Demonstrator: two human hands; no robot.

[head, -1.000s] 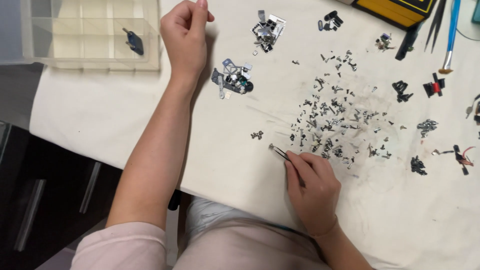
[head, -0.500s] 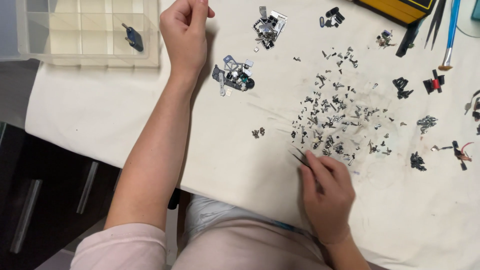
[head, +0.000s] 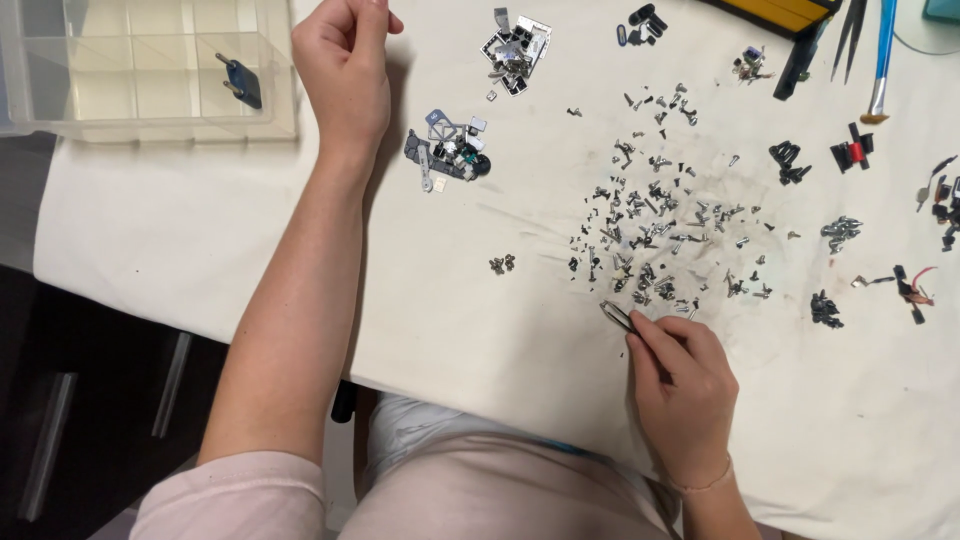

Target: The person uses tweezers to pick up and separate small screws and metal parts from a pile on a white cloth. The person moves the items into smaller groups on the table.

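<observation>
- Your right hand [head: 682, 385] pinches slim tweezers [head: 618, 316], tips at the near edge of the scattered screws [head: 655, 230] mid-worktop; whether they grip a screw is too small to tell.
- Your left hand [head: 343, 62] rests loosely curled near the far edge beside the clear compartment box [head: 150, 70], its palm hidden.

Clear plastic compartment box [head: 150, 75] at the table's far left corner, a small dark blue part [head: 240, 82] inside it, cream cloth [head: 200, 230] over the table, yellow case [head: 780, 12], blue-handled tool [head: 882, 55], black clips [head: 787, 162], a red-and-black part [head: 852, 152].
</observation>
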